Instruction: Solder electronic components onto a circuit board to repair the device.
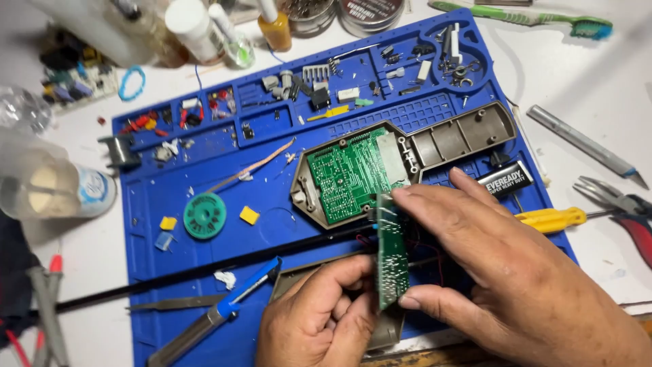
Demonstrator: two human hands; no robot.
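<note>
My right hand [502,272] pinches a narrow green circuit board [392,255] on edge, thumb at its lower end and fingers at its top. My left hand [319,316] sits under and beside that board, fingers curled against a grey plastic housing half [387,326] beneath it. Just above lies an open grey device shell [462,136] with a larger green circuit board [346,177] seated in it. All of this rests on a blue work mat [176,258].
A soldering iron with a blue grip [224,312], tweezers [163,304], a green solder-wick spool [204,215] and a black rod [204,268] lie at left. A black battery [506,180], yellow screwdriver [550,219], pliers [625,211] and craft knife [584,146] lie at right. Small parts fill the mat's trays.
</note>
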